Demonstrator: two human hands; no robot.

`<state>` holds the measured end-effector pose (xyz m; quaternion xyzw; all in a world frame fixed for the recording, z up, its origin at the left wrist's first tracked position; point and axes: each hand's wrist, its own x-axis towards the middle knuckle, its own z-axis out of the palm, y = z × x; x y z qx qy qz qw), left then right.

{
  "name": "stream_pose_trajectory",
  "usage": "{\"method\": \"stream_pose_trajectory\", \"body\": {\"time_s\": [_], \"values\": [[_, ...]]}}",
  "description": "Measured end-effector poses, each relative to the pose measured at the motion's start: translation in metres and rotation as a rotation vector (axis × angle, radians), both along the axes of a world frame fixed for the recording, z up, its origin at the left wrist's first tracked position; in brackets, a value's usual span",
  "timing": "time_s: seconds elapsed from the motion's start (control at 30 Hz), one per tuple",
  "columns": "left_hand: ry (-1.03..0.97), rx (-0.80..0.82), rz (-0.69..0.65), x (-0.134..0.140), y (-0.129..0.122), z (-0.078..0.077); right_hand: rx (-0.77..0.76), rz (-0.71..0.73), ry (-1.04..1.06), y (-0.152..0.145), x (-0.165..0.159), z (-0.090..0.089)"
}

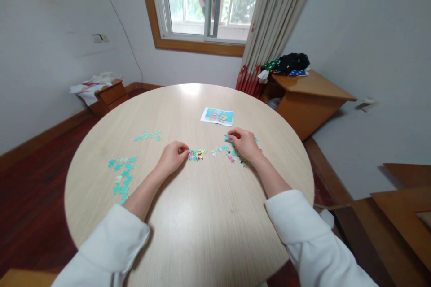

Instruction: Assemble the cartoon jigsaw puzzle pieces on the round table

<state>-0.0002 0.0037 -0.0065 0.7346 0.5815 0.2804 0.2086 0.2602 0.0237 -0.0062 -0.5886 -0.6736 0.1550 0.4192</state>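
My left hand (173,157) is closed, its thumb and fingertips at the left edge of a small joined puzzle section (197,155). That section lies on the table and shows a yellow cartoon figure. Over a loose pile of puzzle pieces (231,158), my right hand (245,143) has its fingers pinched together at a teal puzzle piece (227,137). Part of the pile is hidden beneath that hand. A few pale pieces (214,153) lie between the joined section and the pile.
A printed reference picture (218,116) lies beyond my hands on the round table (202,233). Teal pieces (125,175) are spread at the left, with a smaller group (148,135) farther back. Behind stand a wooden cabinet (310,89) and a curtain (266,22).
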Motion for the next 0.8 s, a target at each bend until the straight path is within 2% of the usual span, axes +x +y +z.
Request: {"method": "stream_pose_trajectory", "body": {"time_s": [0.57, 0.8], "values": [[-0.002, 0.019, -0.012, -0.0028, 0.0027, -0.0061, -0.008, 0.021, 0.008, 0.0004, -0.0023, -0.0017], [0.015, 0.037, -0.023, -0.0045, 0.0043, -0.0084, 0.039, 0.033, 0.001, 0.0016, -0.0016, -0.0052]]}}
